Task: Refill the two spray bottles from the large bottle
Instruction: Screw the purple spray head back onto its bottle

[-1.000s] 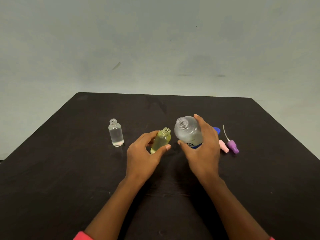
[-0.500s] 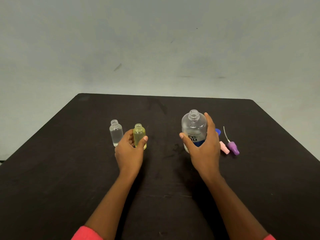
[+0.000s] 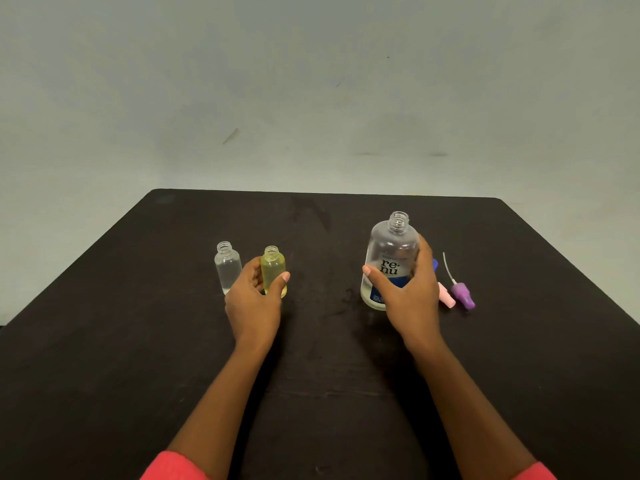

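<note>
Yellow spray bottle (image 3: 273, 270) is standing upright on the dark surface (image 3: 138, 341) just left of the frame's centre. The left hand (image 3: 254, 299), nearer the lower edge, is holding it with thumb and fingers curled round its lower body. It is looking light, stiff and easy to tip. A hold low on the body is probably serving best, leaving the open threaded neck free for pouring. Its wall is showing a yellow tint throughout, and I cannot tell its fill level. Just beside it on the left, the clear spray bottle (image 3: 227, 268) is standing uncapped and untouched, with liquid seemingly inside. Right of centre, the right hand (image 3: 408, 292) is wrapping the large bottle (image 3: 389, 251) at mid-body, the thumb lying across the blue label. That bottle is standing upright and uncapped, smooth and clear, with pale liquid seeming to sit only low down. It is likely feeling lighter than its size suggests and perhaps slippery, so the waist grip is suiting it. Just right of that hand, a pink spray head (image 3: 446, 296) and a purple spray head (image 3: 462, 296) are lying on the surface, and a blue cap (image 3: 435, 263) is peeking out behind the fingers.
</note>
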